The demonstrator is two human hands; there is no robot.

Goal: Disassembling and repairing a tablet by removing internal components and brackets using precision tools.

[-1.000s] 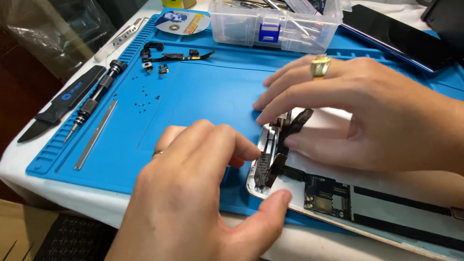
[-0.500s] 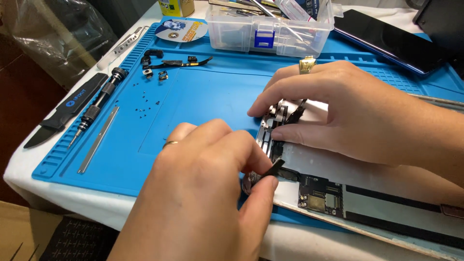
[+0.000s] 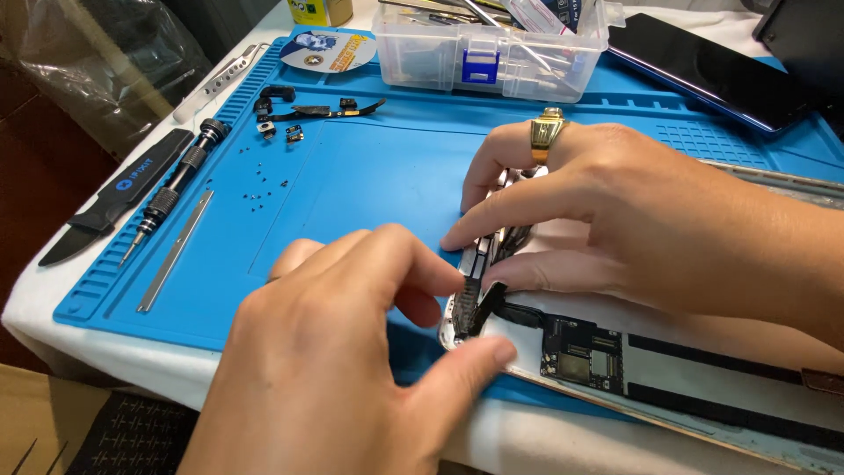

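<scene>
The left hand (image 3: 343, 352) is curling over the near corner of an opened tablet chassis (image 3: 703, 387), its fingertips closing on a thin black flex part (image 3: 482, 308) at the chassis's left end, with the thumb pressing against the frame edge below it. The right hand (image 3: 633, 220) is lying across the chassis, fingers spread and pressing down on the same edge; whether it is pinching anything cannot be told. A chunky gold ring (image 3: 545, 132) is sitting on one of its fingers.

The chassis is showing a pale flat inner plate, long black strips and a small dark circuit board (image 3: 582, 350). It is resting on the right half of a blue ribbed silicone work mat (image 3: 352, 167), overhanging the mat's near edge toward the white tablecloth.

At the mat's left border a knurled black screwdriver (image 3: 171, 193), a slim flat metal bar (image 3: 174, 252) and a black pry tool (image 3: 110, 211) are lying parallel. Tiny screws (image 3: 264, 176) are lying scattered nearby, and small black cable parts (image 3: 308, 110) are lying at the top left. A round label disc in blue and yellow (image 3: 327, 51) is lying beside a clear plastic parts box with a blue latch (image 3: 492, 53). A dark glass screen panel (image 3: 712, 75) is lying at the top right.

The mat's centre is lying open between the hands and the tools.
</scene>
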